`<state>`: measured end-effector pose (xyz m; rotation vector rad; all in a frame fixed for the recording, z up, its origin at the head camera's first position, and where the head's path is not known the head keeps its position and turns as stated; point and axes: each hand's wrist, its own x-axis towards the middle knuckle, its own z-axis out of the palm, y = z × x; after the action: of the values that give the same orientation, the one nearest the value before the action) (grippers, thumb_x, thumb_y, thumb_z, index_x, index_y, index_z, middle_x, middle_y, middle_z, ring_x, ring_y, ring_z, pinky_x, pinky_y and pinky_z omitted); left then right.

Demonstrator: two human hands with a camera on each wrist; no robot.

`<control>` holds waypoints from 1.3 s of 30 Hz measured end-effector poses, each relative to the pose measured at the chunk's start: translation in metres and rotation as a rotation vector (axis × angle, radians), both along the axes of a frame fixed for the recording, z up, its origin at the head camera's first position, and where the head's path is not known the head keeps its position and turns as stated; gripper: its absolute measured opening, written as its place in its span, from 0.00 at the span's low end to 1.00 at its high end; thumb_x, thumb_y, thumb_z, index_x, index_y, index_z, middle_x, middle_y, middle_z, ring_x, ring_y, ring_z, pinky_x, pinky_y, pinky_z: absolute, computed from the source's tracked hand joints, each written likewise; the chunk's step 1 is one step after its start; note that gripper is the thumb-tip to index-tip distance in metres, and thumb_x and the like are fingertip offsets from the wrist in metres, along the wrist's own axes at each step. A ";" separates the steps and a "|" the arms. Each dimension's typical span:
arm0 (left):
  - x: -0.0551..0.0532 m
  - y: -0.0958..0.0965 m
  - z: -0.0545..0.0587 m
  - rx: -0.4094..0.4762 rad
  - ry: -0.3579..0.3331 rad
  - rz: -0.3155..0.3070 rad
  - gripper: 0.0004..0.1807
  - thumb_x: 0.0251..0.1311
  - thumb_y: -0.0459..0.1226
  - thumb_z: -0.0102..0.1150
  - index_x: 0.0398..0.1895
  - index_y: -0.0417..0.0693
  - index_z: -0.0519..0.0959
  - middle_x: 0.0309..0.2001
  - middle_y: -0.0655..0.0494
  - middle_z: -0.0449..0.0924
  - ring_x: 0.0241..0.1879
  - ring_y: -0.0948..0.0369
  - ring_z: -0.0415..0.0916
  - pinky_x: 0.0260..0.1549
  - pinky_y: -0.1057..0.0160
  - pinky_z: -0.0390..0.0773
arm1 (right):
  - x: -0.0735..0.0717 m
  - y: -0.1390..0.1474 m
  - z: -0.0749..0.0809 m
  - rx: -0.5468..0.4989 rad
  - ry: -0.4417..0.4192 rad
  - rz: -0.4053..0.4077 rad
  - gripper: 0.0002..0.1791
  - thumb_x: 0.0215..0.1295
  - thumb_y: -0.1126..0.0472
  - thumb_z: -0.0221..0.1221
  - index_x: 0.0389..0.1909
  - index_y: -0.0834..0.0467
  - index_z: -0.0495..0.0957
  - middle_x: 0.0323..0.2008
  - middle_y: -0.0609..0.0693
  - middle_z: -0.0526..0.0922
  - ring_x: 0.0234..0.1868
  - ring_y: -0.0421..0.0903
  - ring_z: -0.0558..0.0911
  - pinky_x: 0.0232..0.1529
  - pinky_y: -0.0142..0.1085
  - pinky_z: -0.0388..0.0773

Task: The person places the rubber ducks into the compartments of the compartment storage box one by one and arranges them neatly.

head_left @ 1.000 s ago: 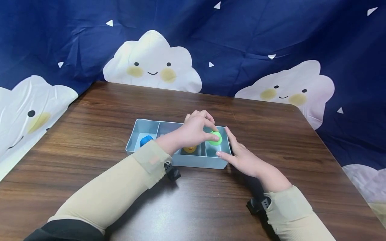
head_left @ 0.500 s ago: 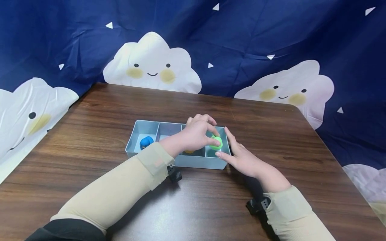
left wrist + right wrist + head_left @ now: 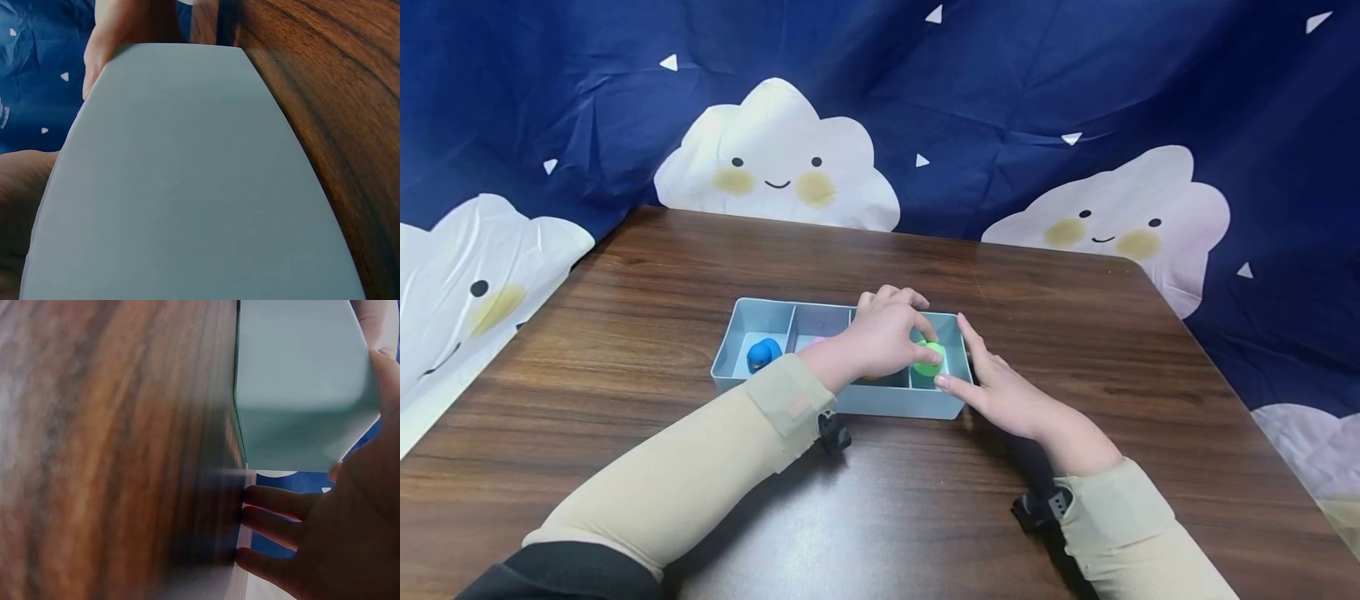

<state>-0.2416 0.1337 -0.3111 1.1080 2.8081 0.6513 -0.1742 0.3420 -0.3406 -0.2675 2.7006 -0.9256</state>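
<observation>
A light blue divided box [image 3: 895, 404] sits on the table. Over its right part my left hand [image 3: 887, 337] pinches a bright green rounded toy [image 3: 928, 360] between thumb and fingers, inside the rightmost compartment. My right hand [image 3: 1000, 396] rests against the box's right end, thumb at the near rim and index finger stretched to the far corner. In the right wrist view its other fingers [image 3: 275, 534] extend beyond the box. A blue duck-like toy [image 3: 763, 354] lies in the leftmost compartment. Slivers of a pink thing [image 3: 817, 340] and an orange thing [image 3: 871, 377] show past my left hand.
The brown wooden table [image 3: 880, 517] surrounds the box. A dark blue curtain [image 3: 962, 92] with white clouds hangs behind the far edge. Both wrists carry small black devices. The box wall [image 3: 181, 169] fills most of the left wrist view.
My left hand has lowered slightly and shifted a little left, with the green toy moving down and left in its compartment. More of the blue toy shows. My right hand stays put.
</observation>
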 end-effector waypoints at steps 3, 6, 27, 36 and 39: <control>0.000 0.001 -0.002 -0.008 0.005 0.018 0.14 0.57 0.56 0.68 0.43 0.64 0.88 0.65 0.59 0.68 0.64 0.55 0.57 0.55 0.51 0.55 | 0.000 0.000 0.000 -0.001 0.000 0.001 0.51 0.70 0.33 0.48 0.77 0.41 0.23 0.76 0.62 0.45 0.73 0.67 0.49 0.60 0.71 0.52; 0.000 0.003 -0.005 -0.014 0.005 0.026 0.15 0.56 0.56 0.68 0.43 0.65 0.88 0.65 0.58 0.68 0.65 0.54 0.57 0.57 0.50 0.55 | 0.000 0.000 0.000 0.000 0.008 0.003 0.51 0.71 0.33 0.48 0.77 0.41 0.24 0.76 0.62 0.46 0.73 0.67 0.49 0.60 0.70 0.52; 0.004 0.010 -0.009 -0.074 -0.006 0.047 0.15 0.57 0.56 0.68 0.46 0.66 0.88 0.66 0.56 0.67 0.67 0.54 0.55 0.62 0.49 0.51 | 0.001 0.000 -0.001 0.004 0.032 0.003 0.51 0.70 0.32 0.48 0.77 0.40 0.24 0.76 0.63 0.48 0.73 0.65 0.51 0.62 0.68 0.53; 0.005 0.011 -0.008 -0.101 -0.031 0.056 0.15 0.58 0.54 0.68 0.47 0.68 0.87 0.68 0.57 0.65 0.67 0.54 0.54 0.62 0.50 0.50 | 0.000 0.001 -0.002 0.005 0.024 0.005 0.51 0.70 0.31 0.47 0.77 0.40 0.23 0.76 0.63 0.48 0.73 0.65 0.50 0.62 0.68 0.52; 0.005 0.011 -0.007 -0.111 -0.033 0.055 0.15 0.58 0.54 0.68 0.47 0.68 0.87 0.67 0.57 0.65 0.67 0.55 0.54 0.62 0.50 0.49 | 0.001 0.001 -0.002 0.005 0.021 0.003 0.51 0.70 0.31 0.47 0.77 0.40 0.23 0.76 0.63 0.47 0.73 0.66 0.49 0.61 0.69 0.52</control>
<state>-0.2366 0.1451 -0.3186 0.9950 2.8170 0.5052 -0.1737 0.3429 -0.3428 -0.2816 2.7208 -0.9203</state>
